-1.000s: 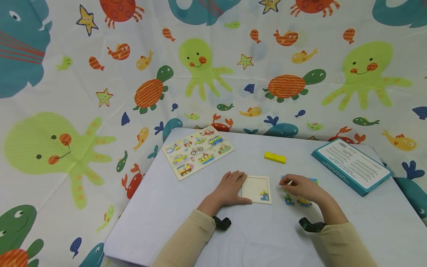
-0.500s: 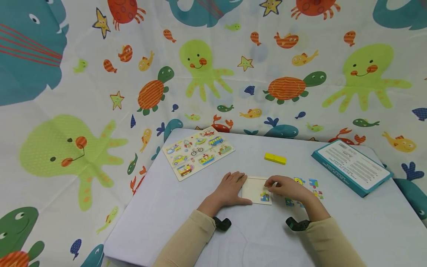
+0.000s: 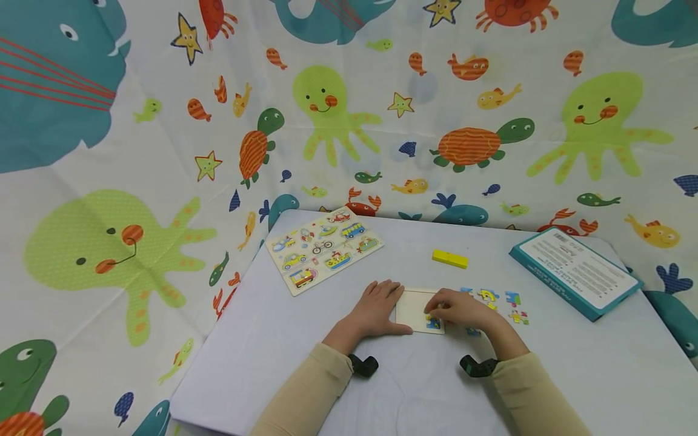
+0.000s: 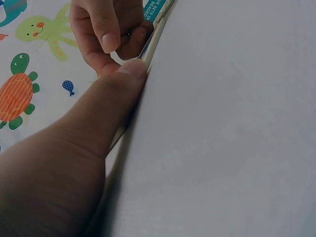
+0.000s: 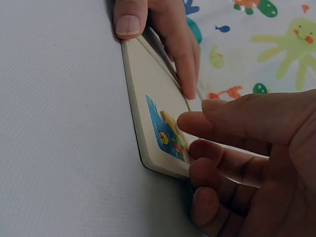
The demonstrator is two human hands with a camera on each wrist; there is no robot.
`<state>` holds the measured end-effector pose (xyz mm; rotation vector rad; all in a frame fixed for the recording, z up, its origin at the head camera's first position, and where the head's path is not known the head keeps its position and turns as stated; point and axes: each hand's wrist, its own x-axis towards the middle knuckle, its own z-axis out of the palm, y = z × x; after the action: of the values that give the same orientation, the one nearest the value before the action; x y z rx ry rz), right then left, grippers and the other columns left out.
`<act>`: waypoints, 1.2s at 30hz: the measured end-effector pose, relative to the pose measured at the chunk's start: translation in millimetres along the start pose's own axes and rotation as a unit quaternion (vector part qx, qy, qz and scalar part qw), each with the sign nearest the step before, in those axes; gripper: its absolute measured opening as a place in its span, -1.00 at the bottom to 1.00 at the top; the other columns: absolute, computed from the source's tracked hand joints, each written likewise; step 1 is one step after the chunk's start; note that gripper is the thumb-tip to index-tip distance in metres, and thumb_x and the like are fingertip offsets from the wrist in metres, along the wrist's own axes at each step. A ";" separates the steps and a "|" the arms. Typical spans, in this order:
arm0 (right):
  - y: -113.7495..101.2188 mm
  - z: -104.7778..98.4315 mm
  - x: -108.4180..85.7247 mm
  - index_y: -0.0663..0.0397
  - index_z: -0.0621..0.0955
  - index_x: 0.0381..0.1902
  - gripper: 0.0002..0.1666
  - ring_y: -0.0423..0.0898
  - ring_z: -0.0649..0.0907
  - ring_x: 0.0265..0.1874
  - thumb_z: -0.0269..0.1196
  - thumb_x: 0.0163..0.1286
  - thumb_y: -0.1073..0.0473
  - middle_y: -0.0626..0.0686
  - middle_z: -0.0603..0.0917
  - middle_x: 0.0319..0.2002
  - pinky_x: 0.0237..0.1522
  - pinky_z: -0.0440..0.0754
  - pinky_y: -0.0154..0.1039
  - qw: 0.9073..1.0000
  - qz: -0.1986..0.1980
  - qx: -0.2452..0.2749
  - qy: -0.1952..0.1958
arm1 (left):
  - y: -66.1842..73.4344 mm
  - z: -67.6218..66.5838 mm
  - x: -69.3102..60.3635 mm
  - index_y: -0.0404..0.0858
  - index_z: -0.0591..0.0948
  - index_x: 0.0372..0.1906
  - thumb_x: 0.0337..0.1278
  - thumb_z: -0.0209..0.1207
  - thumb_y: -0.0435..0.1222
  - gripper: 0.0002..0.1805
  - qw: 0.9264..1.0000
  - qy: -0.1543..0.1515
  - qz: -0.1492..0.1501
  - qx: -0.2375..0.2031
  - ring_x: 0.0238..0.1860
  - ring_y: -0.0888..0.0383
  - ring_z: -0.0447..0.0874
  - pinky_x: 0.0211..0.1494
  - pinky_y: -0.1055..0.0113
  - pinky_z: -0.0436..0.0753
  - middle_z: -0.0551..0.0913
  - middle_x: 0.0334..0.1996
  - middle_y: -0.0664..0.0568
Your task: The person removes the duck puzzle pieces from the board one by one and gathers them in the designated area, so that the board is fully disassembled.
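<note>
A small wooden puzzle tray [image 3: 411,309] lies on the table. The left hand [image 3: 376,309] rests along its left side, fingers fairly straight and spread toward the far edge. Its thumb [image 5: 129,22] presses the near left corner. A blue and yellow puzzle piece [image 5: 165,133] sits in the tray's near right corner. Over that corner the right hand [image 3: 460,309] is lowered, thumb and fingertips bent together in a pinch at a puzzle piece, which the fingers mostly hide. Several loose puzzle pieces [image 3: 512,298] lie to the right of the tray, partly covered by the right hand.
A picture board of vehicles [image 3: 324,248] lies at the back left. Behind the tray is a yellow block [image 3: 449,258]. A teal and white box [image 3: 575,272] lies at the back right. A sea-animal cloth [image 3: 338,121] hangs behind the white table [image 3: 262,363].
The right hand has moved left from the loose pieces to the tray, then lower over its near right corner. More loose pieces are uncovered. The left hand has stayed put.
</note>
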<state>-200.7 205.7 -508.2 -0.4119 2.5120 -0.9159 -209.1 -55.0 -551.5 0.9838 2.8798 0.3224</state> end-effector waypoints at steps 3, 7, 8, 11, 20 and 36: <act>-1.8 -0.1 0.0 -0.28 0.72 -0.21 -0.88 -0.12 0.52 -0.21 0.24 0.40 0.04 -0.11 0.62 -0.08 -0.21 0.49 -0.21 1.000 -0.006 -0.012 -0.004 | 0.1 0.2 0.3 -0.05 0.13 0.56 -0.12 -0.08 0.61 0.21 1.000 0.000 -0.001 0.001 0.57 0.07 0.01 0.60 0.00 0.02 0.16 0.52 0.10; -4.4 -0.4 -0.3 -0.26 0.72 -0.23 -0.87 -0.11 0.51 -0.20 0.23 0.42 0.06 -0.11 0.61 -0.09 -0.20 0.47 -0.21 1.000 -0.007 -0.019 -0.009 | 0.0 0.4 0.3 -0.05 0.14 0.56 -0.12 -0.06 0.60 0.20 1.000 0.001 -0.001 0.001 0.57 0.07 0.01 0.60 0.00 0.02 0.17 0.52 0.09; -4.8 -0.2 -0.3 -0.26 0.72 -0.23 -0.87 -0.11 0.51 -0.20 0.22 0.42 0.07 -0.11 0.61 -0.09 -0.20 0.47 -0.21 1.000 -0.007 -0.019 -0.010 | 0.0 0.5 0.3 -0.05 0.14 0.56 -0.12 -0.06 0.60 0.20 1.000 0.001 -0.001 0.001 0.57 0.07 0.01 0.60 0.00 0.02 0.17 0.52 0.09; -5.6 -0.1 -0.3 -0.22 0.72 -0.23 -0.86 -0.11 0.51 -0.21 0.21 0.43 0.09 -0.09 0.61 -0.09 -0.21 0.47 -0.22 1.000 -0.009 -0.017 -0.013 | -0.3 0.9 0.6 -0.05 0.13 0.57 -0.12 -0.06 0.60 0.21 1.000 0.000 -0.002 0.000 0.57 0.08 0.00 0.60 0.00 0.01 0.16 0.52 0.10; -3.9 2.2 1.1 -0.22 0.71 -0.25 -0.88 -0.11 0.50 -0.19 0.22 0.43 0.07 -0.08 0.61 -0.11 -0.18 0.46 -0.23 1.000 -0.017 -0.016 -0.015 | -1.1 2.3 0.8 -0.05 0.12 0.57 -0.13 -0.09 0.61 0.22 1.000 -0.002 -0.002 0.000 0.57 0.08 0.01 0.60 0.00 0.01 0.16 0.52 0.10; -4.6 2.9 -1.2 -0.17 0.65 -0.23 -0.91 -0.09 0.50 -0.26 0.21 0.45 0.05 -0.09 0.59 -0.24 -0.28 0.45 -0.20 1.000 -0.005 0.007 -0.003 | -1.2 3.5 1.9 -0.03 0.10 0.57 -0.14 -0.08 0.61 0.22 1.000 -0.009 -0.008 -0.005 0.58 0.09 -0.02 0.61 0.00 -0.01 0.14 0.53 0.11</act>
<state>-197.6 201.2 -506.8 -0.4234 2.4991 -0.9334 -210.8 -54.2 -555.2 0.9573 2.8664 0.3239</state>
